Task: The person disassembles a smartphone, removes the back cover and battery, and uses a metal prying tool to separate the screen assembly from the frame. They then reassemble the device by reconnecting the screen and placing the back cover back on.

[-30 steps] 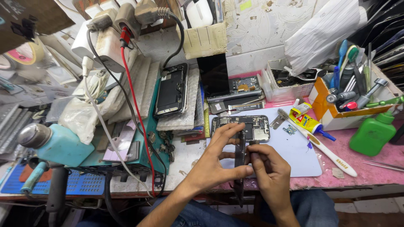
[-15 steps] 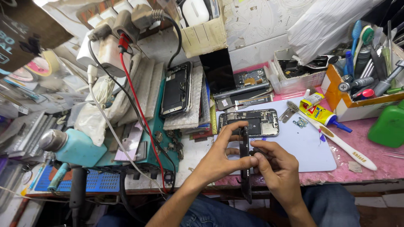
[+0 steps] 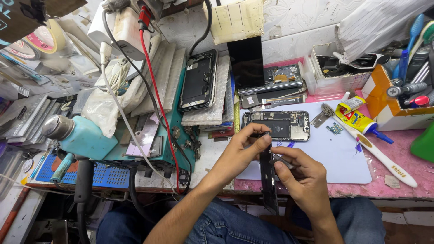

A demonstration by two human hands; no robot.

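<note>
Dark phone screen panel stands on edge at the near rim of the counter, its lower end hanging past the rim over the person's lap. Left hand pinches the panel's upper end between thumb and fingertips. Right hand is curled just right of the panel, fingers pressed together on a small grey tool whose tip touches the panel's edge.

Just beyond the hands: opened phone body, lying flat, insides up, on the far left part of a white work mat. Right of it on the mat: small green circuit piece and a white toothbrush lying diagonally, bristles at the far end. A yellow glue tube lies beside the brush.

Farther left: second opened phone resting on a grey padded sheet. A red cable and a white cable run down over the teal station at near left. Far right: orange-edged box of tools; clear tray of parts beside it.
</note>
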